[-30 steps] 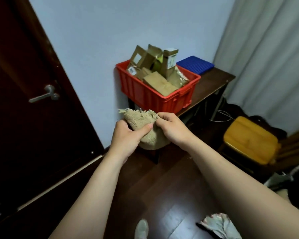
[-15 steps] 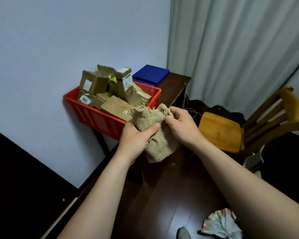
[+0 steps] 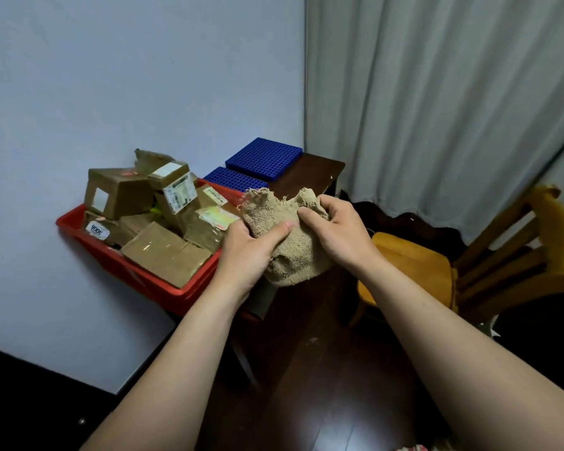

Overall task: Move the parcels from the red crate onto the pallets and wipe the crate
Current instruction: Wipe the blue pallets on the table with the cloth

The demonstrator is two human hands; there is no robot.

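Observation:
A red crate [image 3: 150, 281] stands on a dark wooden table against the wall, heaped with several brown cardboard parcels [image 3: 163, 252]. Behind it lie two blue grid pallets [image 3: 263, 157], one partly hidden by the crate. In front of the crate's right end I hold a beige frayed cloth [image 3: 293, 255] in both hands. My left hand [image 3: 248, 255] grips its left side with the thumb across the top. My right hand [image 3: 336, 229] pinches a bunched fold at its upper right.
The dark table [image 3: 313, 177] stands in the corner between a pale wall and a grey curtain [image 3: 437, 109]. A yellow wooden chair [image 3: 417, 271] stands to the right of the table. Dark wood flooring [image 3: 323, 402] stretches below my arms.
The view has swung right and closer to the crate; the door is out of sight. Both hands kept hold of the cloth and rose in front of the crate's right end.

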